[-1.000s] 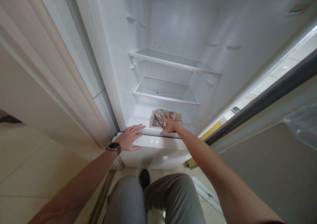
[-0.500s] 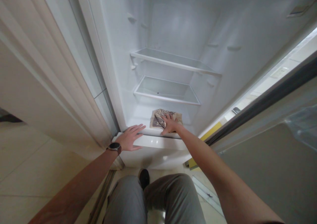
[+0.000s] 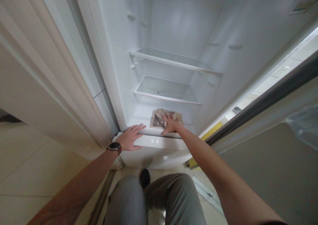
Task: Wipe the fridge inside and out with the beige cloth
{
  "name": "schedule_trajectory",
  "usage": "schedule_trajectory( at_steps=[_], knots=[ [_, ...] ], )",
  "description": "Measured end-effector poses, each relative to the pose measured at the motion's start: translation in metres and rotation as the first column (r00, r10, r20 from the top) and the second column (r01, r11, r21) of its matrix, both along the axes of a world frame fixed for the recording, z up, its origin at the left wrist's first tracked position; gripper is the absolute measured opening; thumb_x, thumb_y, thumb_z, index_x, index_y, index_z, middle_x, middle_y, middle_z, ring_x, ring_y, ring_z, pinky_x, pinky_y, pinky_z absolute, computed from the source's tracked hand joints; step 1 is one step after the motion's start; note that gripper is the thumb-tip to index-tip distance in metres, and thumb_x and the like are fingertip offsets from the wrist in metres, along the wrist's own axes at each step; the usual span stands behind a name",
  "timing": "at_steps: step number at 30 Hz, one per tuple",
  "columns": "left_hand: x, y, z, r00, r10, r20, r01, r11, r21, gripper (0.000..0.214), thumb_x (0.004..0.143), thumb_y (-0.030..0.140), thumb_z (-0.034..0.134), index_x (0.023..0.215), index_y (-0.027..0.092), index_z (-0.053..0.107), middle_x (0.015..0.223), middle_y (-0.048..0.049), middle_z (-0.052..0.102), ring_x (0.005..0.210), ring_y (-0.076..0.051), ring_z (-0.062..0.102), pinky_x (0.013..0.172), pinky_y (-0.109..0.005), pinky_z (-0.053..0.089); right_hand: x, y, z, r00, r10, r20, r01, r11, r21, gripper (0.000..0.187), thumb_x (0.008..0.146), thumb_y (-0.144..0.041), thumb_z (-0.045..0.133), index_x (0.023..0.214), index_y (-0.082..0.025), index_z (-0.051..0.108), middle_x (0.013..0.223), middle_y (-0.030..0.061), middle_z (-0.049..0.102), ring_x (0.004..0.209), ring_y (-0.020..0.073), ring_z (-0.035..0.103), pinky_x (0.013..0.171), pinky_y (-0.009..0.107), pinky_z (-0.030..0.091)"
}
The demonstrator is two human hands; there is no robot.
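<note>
My right hand [image 3: 170, 124] lies on a crumpled beige and brown patterned cloth [image 3: 157, 119] on the fridge's floor [image 3: 141, 114]. Its fingers are spread and pressed over the cloth; the underside of the palm is hidden. At the left front corner, my left hand [image 3: 130, 139] rests open, fingers apart, on the top edge of the white drawer front [image 3: 159, 142]. A dark round watch [image 3: 114, 146] is on my left wrist.
Above the cloth sit two glass shelves, a lower one [image 3: 166, 88] and an upper one [image 3: 174, 57]. An open door [image 3: 270, 172] stands at the right, another door panel [image 3: 49, 85] at the left. A pale strip-like panel [image 3: 208, 195] lies on the floor by my knees.
Hardly anything differs. The view has shifted very slightly, while both hands and the cloth keep their places.
</note>
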State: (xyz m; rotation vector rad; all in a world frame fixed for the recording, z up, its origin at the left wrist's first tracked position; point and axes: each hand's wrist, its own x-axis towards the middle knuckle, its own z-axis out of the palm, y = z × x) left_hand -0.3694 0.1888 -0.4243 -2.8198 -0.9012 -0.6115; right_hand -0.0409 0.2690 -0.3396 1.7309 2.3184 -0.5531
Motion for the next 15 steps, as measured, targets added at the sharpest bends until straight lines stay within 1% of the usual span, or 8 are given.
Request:
schedule_trajectory(
  at_steps=[4, 7, 11, 15],
  knots=[
    [0.0000, 0.0001, 0.0001, 1.000, -0.005, 0.005, 0.005, 1.000, 0.007, 0.058, 0.091, 0.063, 0.074, 0.125, 0.017, 0.077, 0.172, -0.0176, 0.040, 0.161, -0.039, 0.035, 0.130, -0.057, 0.031, 0.0001, -0.0003, 0.0005, 1.000, 0.003, 0.003, -0.003, 1.000, 0.003, 0.151, 0.054, -0.061, 0.099, 0.174, -0.041, 0.010, 0.184, 0.0084, -0.005, 0.167, 0.0481, -0.010, 0.123, 0.084, 0.013],
    [0.0001, 0.0002, -0.0001, 1.000, -0.008, 0.004, 0.008, 1.000, 0.005, 0.058, 0.091, 0.063, 0.075, 0.126, 0.017, 0.076, 0.172, -0.0180, 0.040, 0.161, -0.039, 0.034, 0.130, -0.057, 0.032, 0.0007, -0.0001, -0.0001, 1.000, 0.008, -0.008, -0.008, 1.000, 0.006, 0.152, 0.053, -0.062, 0.099, 0.174, -0.041, 0.011, 0.184, 0.0096, -0.004, 0.167, 0.0498, -0.009, 0.123, 0.085, 0.013],
    [0.0001, 0.0001, -0.0007, 1.000, -0.004, 0.007, 0.004, 1.000, 0.007, 0.057, 0.091, 0.063, 0.074, 0.124, 0.017, 0.076, 0.172, -0.0182, 0.040, 0.161, -0.039, 0.035, 0.130, -0.057, 0.032, 0.0014, 0.0003, -0.0012, 1.000, 0.012, -0.005, -0.012, 1.000, 0.009, 0.152, 0.052, -0.064, 0.099, 0.175, -0.039, 0.011, 0.184, 0.0106, -0.003, 0.167, 0.0498, -0.009, 0.122, 0.086, 0.012],
    [-0.0001, 0.0002, -0.0010, 1.000, -0.008, 0.013, 0.008, 1.000, 0.003, 0.057, 0.091, 0.063, 0.075, 0.125, 0.017, 0.076, 0.172, -0.0175, 0.039, 0.161, -0.038, 0.034, 0.130, -0.057, 0.032, 0.0013, -0.0002, -0.0002, 1.000, 0.016, -0.008, -0.015, 1.000, 0.002, 0.153, 0.052, -0.067, 0.098, 0.175, -0.039, 0.012, 0.184, 0.0101, -0.004, 0.166, 0.0507, -0.010, 0.122, 0.085, 0.013]
  ],
)
